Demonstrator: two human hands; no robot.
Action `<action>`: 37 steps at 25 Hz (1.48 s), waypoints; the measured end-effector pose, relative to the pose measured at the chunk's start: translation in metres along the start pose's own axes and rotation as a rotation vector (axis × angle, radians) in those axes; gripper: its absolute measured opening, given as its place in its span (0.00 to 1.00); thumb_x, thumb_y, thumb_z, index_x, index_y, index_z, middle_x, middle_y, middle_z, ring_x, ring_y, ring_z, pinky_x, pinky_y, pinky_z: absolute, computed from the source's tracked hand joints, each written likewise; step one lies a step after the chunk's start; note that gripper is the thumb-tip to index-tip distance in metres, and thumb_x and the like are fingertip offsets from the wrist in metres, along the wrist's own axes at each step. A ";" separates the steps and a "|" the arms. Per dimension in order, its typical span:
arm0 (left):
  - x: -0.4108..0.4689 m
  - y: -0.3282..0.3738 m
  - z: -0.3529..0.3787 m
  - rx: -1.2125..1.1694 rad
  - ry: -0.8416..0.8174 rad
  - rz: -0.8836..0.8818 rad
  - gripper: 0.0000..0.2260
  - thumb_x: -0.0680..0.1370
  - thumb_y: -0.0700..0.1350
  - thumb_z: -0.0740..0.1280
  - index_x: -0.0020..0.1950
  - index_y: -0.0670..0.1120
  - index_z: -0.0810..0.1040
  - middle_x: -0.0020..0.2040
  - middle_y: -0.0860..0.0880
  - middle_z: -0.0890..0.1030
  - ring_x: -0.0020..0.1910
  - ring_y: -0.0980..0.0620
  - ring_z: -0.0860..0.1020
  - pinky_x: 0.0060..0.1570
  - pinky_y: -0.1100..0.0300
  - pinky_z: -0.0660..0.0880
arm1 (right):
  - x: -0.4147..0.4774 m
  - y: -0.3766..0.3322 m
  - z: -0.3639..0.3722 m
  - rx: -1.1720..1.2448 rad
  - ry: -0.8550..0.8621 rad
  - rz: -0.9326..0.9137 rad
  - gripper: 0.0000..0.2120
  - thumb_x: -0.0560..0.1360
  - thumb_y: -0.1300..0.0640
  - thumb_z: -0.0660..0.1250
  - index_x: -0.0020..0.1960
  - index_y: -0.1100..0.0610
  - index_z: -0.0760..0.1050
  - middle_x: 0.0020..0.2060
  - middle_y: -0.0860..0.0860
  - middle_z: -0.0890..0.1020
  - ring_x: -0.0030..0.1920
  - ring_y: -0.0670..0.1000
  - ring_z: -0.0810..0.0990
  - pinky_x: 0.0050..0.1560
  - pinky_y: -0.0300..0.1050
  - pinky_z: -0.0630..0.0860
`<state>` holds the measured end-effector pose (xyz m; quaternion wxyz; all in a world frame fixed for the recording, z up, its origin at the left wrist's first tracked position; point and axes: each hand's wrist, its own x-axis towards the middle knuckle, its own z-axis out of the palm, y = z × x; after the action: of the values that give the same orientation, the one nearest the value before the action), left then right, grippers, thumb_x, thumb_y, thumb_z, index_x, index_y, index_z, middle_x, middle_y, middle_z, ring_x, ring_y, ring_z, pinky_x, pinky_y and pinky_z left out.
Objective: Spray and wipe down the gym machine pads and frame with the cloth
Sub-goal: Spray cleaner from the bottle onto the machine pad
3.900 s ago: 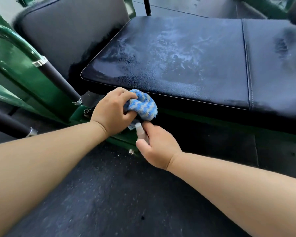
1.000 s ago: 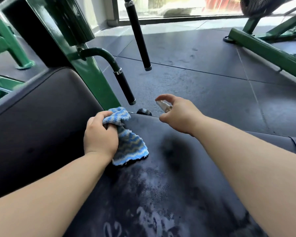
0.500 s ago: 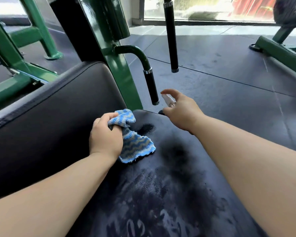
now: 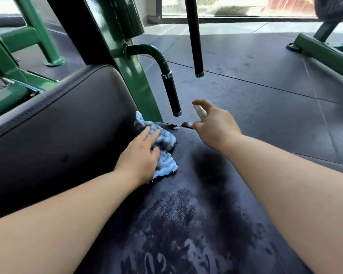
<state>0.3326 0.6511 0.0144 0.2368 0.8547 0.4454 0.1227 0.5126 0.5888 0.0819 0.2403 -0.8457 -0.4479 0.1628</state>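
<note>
Black padded vinyl seat surface (image 4: 186, 224): wet, pale smeared streaks across near half, dark damp patch mid-way. Blue-and-white striped woven cloth (image 4: 164, 155) lies crumpled on far end, just beside the black upholstered backrest pad (image 4: 57, 135).

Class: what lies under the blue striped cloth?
The black seat pad lies under the cloth, which the left hand presses down. Whether that covered patch is wet cannot be seen.

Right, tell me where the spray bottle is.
In the head view, right of centre: the right hand grips the spray bottle above the far end of the seat pad, just right of the black handle grip.
</note>
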 end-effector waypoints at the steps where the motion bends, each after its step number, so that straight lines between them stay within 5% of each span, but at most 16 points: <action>1: 0.012 0.005 -0.001 0.038 0.006 -0.019 0.22 0.82 0.46 0.55 0.76 0.52 0.59 0.78 0.52 0.54 0.76 0.52 0.56 0.71 0.61 0.54 | -0.001 0.002 -0.001 0.002 0.011 0.006 0.24 0.75 0.56 0.62 0.68 0.38 0.65 0.45 0.51 0.79 0.43 0.55 0.76 0.43 0.46 0.75; 3: 0.039 0.025 0.006 0.059 0.003 -0.026 0.21 0.82 0.44 0.53 0.76 0.48 0.61 0.78 0.49 0.55 0.76 0.51 0.56 0.71 0.61 0.54 | -0.005 0.010 -0.002 -0.010 0.035 0.009 0.25 0.75 0.57 0.61 0.68 0.38 0.65 0.44 0.51 0.78 0.44 0.55 0.75 0.44 0.45 0.74; 8: 0.036 0.057 0.026 -0.029 -0.038 0.301 0.18 0.79 0.43 0.60 0.67 0.53 0.75 0.71 0.56 0.70 0.69 0.54 0.68 0.68 0.61 0.63 | -0.002 0.035 -0.014 -0.030 0.148 0.063 0.25 0.74 0.57 0.61 0.68 0.39 0.66 0.48 0.52 0.79 0.51 0.57 0.77 0.48 0.45 0.72; 13: 0.076 0.007 -0.005 0.186 -0.005 -0.181 0.18 0.78 0.40 0.57 0.65 0.52 0.76 0.66 0.44 0.75 0.62 0.42 0.73 0.54 0.57 0.69 | -0.011 0.051 -0.021 -0.015 0.110 0.041 0.25 0.74 0.58 0.61 0.68 0.39 0.66 0.43 0.48 0.76 0.46 0.53 0.74 0.47 0.43 0.71; 19: 0.064 0.022 0.013 -0.018 0.090 0.223 0.16 0.76 0.37 0.59 0.60 0.47 0.80 0.62 0.48 0.78 0.62 0.48 0.73 0.59 0.63 0.65 | -0.003 0.047 -0.017 -0.132 0.052 -0.040 0.25 0.74 0.57 0.61 0.67 0.37 0.67 0.44 0.47 0.74 0.46 0.51 0.72 0.46 0.42 0.68; 23: 0.059 0.010 0.003 -0.121 0.276 -0.014 0.18 0.77 0.37 0.57 0.63 0.48 0.78 0.63 0.47 0.78 0.63 0.46 0.73 0.59 0.63 0.65 | 0.008 0.036 -0.009 -0.089 0.023 -0.047 0.21 0.74 0.54 0.64 0.65 0.39 0.69 0.46 0.49 0.78 0.46 0.54 0.75 0.47 0.43 0.71; 30: 0.086 0.063 0.015 -0.079 -0.023 0.050 0.18 0.77 0.39 0.55 0.60 0.53 0.79 0.59 0.49 0.80 0.59 0.47 0.74 0.55 0.59 0.68 | -0.011 0.071 -0.050 -0.128 -0.056 0.042 0.20 0.73 0.57 0.62 0.62 0.39 0.70 0.40 0.43 0.77 0.33 0.46 0.72 0.40 0.41 0.70; 37: 0.085 0.144 0.045 -0.115 -0.036 0.145 0.16 0.78 0.41 0.56 0.57 0.52 0.80 0.56 0.46 0.81 0.56 0.44 0.75 0.54 0.56 0.69 | -0.060 0.148 -0.119 -0.190 0.010 0.197 0.19 0.73 0.56 0.61 0.61 0.38 0.70 0.43 0.46 0.76 0.33 0.46 0.73 0.39 0.41 0.70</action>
<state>0.5012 0.6364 0.0499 0.2838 0.8717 0.3703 0.1497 0.6386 0.4357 0.1031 0.1441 -0.9052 -0.3751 0.1384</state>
